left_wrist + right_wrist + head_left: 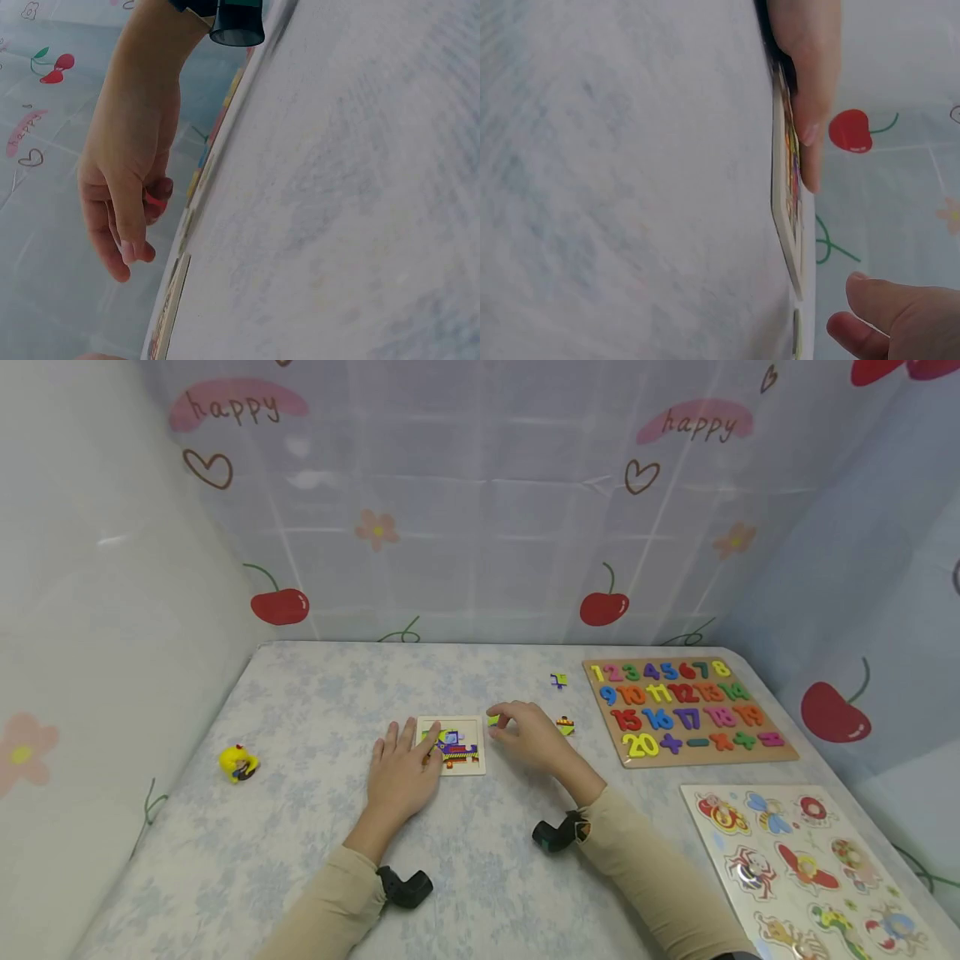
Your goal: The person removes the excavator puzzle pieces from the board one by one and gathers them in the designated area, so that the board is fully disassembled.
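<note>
A small square jigsaw puzzle (pixel 457 763) in a pale frame lies mid-table, its picture partly filled with a purple, striped vehicle. My left hand (pixel 406 772) rests across its left side, fingers extended and thumb over the picture; the right wrist view shows this hand (pixel 810 82) along the puzzle frame (pixel 781 195). Just right of the frame, my right hand (pixel 527 735) hovers with loosely bent fingers beside a green puzzle piece (pixel 492 721). In the right wrist view its thumb and finger stand apart, and a thin piece (pixel 797 334) lies flat on the table.
Two loose puzzle pieces, one upper (pixel 558 680) and one lower (pixel 566 726), lie beyond my right hand. A number board (pixel 617 752) and an insect picture board (pixel 708 827) occupy the right side. A yellow toy figure (pixel 237 764) sits at the left.
</note>
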{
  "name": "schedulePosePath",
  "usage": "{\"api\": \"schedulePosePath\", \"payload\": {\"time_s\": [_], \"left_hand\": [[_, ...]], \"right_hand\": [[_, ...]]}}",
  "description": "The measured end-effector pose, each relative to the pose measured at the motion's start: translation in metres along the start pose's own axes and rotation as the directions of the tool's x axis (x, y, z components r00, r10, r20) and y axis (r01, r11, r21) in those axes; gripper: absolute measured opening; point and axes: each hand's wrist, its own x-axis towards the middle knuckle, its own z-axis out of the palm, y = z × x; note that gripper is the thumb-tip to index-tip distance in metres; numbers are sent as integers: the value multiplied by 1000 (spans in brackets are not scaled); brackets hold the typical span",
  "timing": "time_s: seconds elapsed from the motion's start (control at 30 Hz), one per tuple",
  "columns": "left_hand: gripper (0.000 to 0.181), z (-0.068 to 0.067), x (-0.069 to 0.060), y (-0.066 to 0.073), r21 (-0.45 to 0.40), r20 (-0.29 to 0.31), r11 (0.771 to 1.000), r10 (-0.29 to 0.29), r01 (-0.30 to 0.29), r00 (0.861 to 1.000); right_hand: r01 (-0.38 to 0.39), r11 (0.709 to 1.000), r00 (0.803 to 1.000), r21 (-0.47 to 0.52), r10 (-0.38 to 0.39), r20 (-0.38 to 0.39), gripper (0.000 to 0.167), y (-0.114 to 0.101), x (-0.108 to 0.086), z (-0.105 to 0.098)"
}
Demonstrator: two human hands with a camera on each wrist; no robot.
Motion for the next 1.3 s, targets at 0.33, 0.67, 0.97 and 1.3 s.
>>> {"api": "schedulePosePath", "payload": {"time_s": [0.33, 0.67, 0.97, 1.3], "left_hand": [[53, 1, -2, 1, 31, -2, 1000, 1, -1, 1000], [54, 2, -2, 0, 35, -4, 999, 18, -18, 1000], [54, 2, -1, 0, 46, -8, 999, 13, -13, 1000], [54, 1, -1, 0, 52, -8, 999, 10, -9, 1000]], "right_hand": [[103, 993, 992, -56, -99, 74, 31, -8, -5, 18], [98, 993, 990, -65, -91, 108, 29, -13, -9, 19], [120, 991, 989, -52, -114, 99, 24, -11, -7, 24], [48, 999, 991, 25, -50, 123, 22, -10, -3, 25]]}}
